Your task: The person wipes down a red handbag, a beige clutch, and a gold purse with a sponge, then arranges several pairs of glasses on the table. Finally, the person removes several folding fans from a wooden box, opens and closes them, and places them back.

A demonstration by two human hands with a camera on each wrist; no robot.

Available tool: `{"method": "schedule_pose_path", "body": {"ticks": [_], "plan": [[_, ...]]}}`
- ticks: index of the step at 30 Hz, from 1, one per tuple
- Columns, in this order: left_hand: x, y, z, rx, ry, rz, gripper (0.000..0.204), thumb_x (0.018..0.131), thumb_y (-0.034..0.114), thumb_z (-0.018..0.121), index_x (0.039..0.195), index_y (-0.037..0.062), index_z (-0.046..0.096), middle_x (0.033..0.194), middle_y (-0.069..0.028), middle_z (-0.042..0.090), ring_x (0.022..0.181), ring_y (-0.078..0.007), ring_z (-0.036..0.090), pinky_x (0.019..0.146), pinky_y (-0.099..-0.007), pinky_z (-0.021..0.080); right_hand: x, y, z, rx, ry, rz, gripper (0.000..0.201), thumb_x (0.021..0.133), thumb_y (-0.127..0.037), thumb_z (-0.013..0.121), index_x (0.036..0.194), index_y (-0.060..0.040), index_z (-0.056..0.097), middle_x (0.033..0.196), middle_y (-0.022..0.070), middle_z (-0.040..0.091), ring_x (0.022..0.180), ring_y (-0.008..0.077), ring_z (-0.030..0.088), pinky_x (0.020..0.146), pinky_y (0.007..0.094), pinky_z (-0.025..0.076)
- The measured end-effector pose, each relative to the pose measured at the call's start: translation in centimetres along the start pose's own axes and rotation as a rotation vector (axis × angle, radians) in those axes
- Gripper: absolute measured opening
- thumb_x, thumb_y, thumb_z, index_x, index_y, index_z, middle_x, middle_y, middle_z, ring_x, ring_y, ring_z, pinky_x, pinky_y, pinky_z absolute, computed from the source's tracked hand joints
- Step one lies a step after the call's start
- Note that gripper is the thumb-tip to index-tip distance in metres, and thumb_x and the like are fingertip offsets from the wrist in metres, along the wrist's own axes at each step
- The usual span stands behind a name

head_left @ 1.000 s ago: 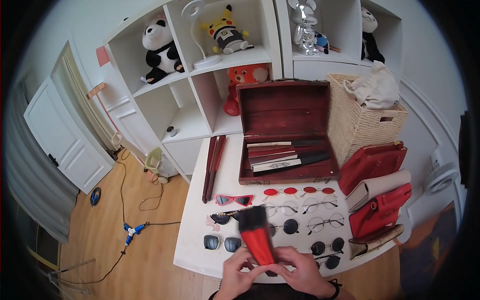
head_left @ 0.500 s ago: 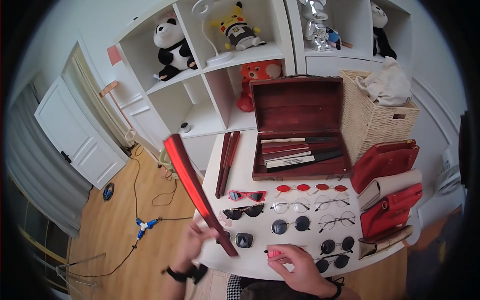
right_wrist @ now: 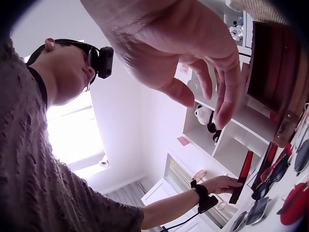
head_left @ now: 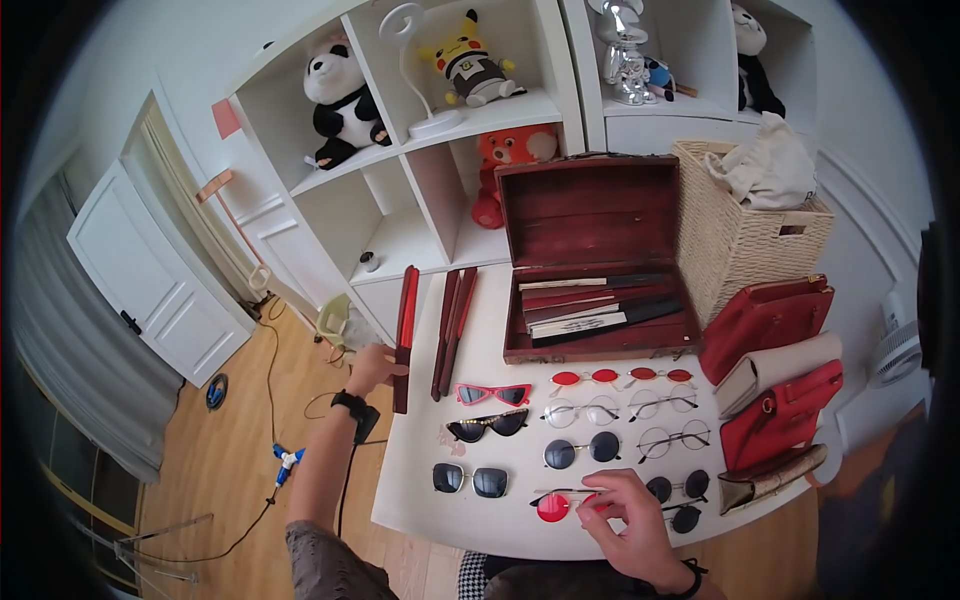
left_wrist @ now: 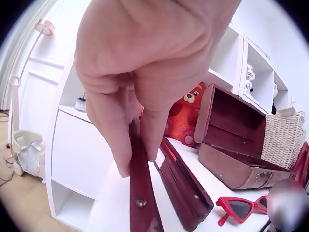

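The left hand pinches a long red fan in its fingers. The fan is folded up and sits at the left edge of the worktop. You cannot tell if it touches the top. Two more fans lie just beside it, on its right.

The right hand hangs near the front of the worktop, by some round red glasses, and hides part of them. Its fingers are loosely bent and hold nothing.

Lots of other glasses lie in rows. Behind them is a dark red case with its lid up and fans inside. Red bags stand on the right, near a basket. Toys sit on the white shelf.
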State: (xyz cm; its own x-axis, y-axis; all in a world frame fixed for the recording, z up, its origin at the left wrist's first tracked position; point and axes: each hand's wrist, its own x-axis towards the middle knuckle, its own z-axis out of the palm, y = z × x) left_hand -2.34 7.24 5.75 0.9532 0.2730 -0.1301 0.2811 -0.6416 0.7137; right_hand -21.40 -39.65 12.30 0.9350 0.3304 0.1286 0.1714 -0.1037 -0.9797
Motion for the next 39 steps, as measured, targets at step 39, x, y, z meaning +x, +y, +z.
{"method": "schedule_pose_path", "body": {"ticks": [39], "plan": [[5.8,2.8,5.4,0.272,0.23,0.233,0.041,0.09,0.03,0.064,0.11,-0.0056,0.059,0.091,-0.0201,0.07,0.075,-0.0285,0.07,0.067,-0.038,0.056,4.7,0.8,-4.2,-0.856,0.468,-0.24,0.039,0.079,-0.002,0.068,0.116,0.0025,0.056,0.113,0.0159,0.054,0.106,0.0349,0.051,0.091,0.0432,0.044]]}}
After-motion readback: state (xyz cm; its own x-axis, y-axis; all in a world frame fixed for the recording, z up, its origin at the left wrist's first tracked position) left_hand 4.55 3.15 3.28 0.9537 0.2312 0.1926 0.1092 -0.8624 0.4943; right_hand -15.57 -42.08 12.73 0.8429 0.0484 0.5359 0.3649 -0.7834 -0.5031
